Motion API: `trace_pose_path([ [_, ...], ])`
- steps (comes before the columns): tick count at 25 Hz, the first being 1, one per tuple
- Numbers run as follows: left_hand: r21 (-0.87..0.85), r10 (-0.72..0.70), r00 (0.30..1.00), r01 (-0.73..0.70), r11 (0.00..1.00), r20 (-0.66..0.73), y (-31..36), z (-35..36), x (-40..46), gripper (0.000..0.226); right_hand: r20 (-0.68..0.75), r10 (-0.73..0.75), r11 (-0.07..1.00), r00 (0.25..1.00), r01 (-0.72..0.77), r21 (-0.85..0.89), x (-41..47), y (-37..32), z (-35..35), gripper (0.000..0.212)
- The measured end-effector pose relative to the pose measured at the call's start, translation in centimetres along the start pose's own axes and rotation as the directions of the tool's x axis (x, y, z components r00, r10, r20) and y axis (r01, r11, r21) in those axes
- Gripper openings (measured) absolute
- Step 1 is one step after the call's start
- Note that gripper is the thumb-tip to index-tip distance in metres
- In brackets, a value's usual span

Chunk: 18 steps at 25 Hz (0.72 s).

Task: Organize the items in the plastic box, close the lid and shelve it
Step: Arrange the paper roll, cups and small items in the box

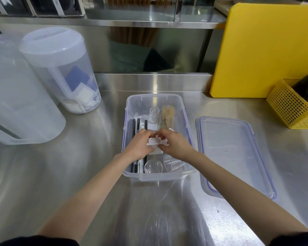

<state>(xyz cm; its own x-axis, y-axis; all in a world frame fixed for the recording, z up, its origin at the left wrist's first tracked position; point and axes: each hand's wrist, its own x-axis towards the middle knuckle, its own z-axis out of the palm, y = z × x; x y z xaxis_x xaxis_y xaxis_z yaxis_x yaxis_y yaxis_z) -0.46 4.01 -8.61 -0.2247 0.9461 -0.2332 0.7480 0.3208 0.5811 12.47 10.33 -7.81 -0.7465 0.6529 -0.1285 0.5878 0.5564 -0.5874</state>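
Head view: both hands met over white paper slips inside an open plastic box.

Left hand (140,145) and right hand (174,145) reached in from the near end, fingers pinched together on the same small stack of white slips (156,142), held at mid-box, just above the contents. Plastic box (182,110) stood lengthwise on the steel counter (78,166), long axis running straight away from the body. Black sticks (133,126) lay along the left wall, parallel to that axis; bamboo whisk (167,116) and small clear jar (154,115) sat at the far end; clear cups (153,166) at the near end. Lid (238,157) rested flat just beside the box on the right, parallel, nearer the right hand, so likely that hand's to fetch. Sorting judged unfinished; lid not yet on.
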Motion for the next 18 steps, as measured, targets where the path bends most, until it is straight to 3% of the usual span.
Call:
trace_pose_path([
  [4,0.041,-0.031,0.997,0.028,0.999,0.076,-0.6,0.8,0.3,0.044,0.069,0.04,0.99,0.997,-0.03,-0.139,0.0,0.7,1.5,0.038],
  [13,0.059,-0.052,0.991,0.045,0.997,0.124,-1.0,1.2,0.5,0.046,0.101,0.04,0.968,0.994,-0.014,-0.249,0.0,0.5,1.6,0.038],
  [18,0.033,-0.006,1.0,0.006,0.999,0.018,-0.3,-0.1,-0.3,0.039,0.047,0.071,0.973,0.996,-0.059,-0.222,-0.9,0.2,-0.1,0.031],
])
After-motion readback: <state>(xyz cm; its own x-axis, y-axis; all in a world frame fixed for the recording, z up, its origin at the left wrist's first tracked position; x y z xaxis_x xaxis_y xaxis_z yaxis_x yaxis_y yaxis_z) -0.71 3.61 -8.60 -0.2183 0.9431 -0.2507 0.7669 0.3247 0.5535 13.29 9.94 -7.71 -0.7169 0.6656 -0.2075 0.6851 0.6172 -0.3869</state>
